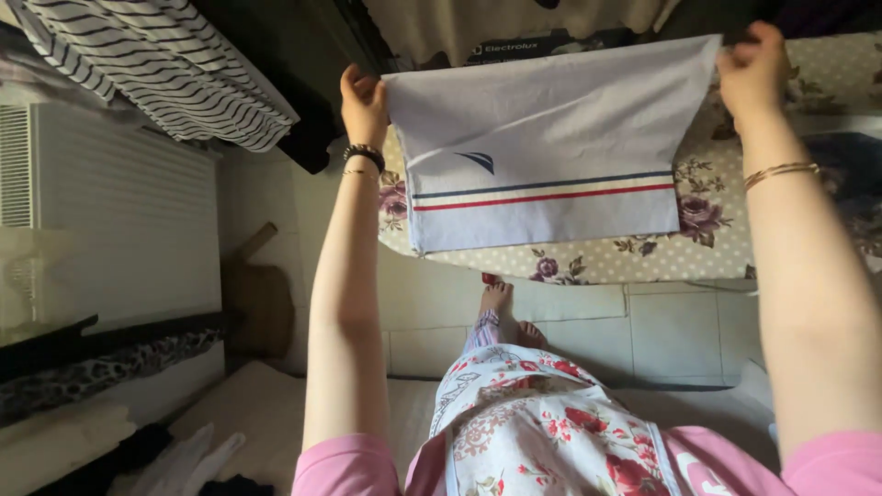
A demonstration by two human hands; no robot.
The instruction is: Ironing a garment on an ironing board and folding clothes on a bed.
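Both arms stretched straight forward and raised, left hand (pixel 365 103) and right hand (pixel 755 72) each closed in a pinch on one upper corner of the folded pale cloth (pixel 547 147). Cloth held spread flat in the air, blue and red stripes near its lower edge, hanging in front of the flowered cover (pixel 707 239). Below the cloth, bare feet (pixel 507 312) on the tiled floor (pixel 671 335); left of the cloth, a striped garment (pixel 165 73).

one folded white cloth (pixel 551 147), two hands, two bare feet, one striped garment (pixel 175 73), one floral cover (pixel 707 230).
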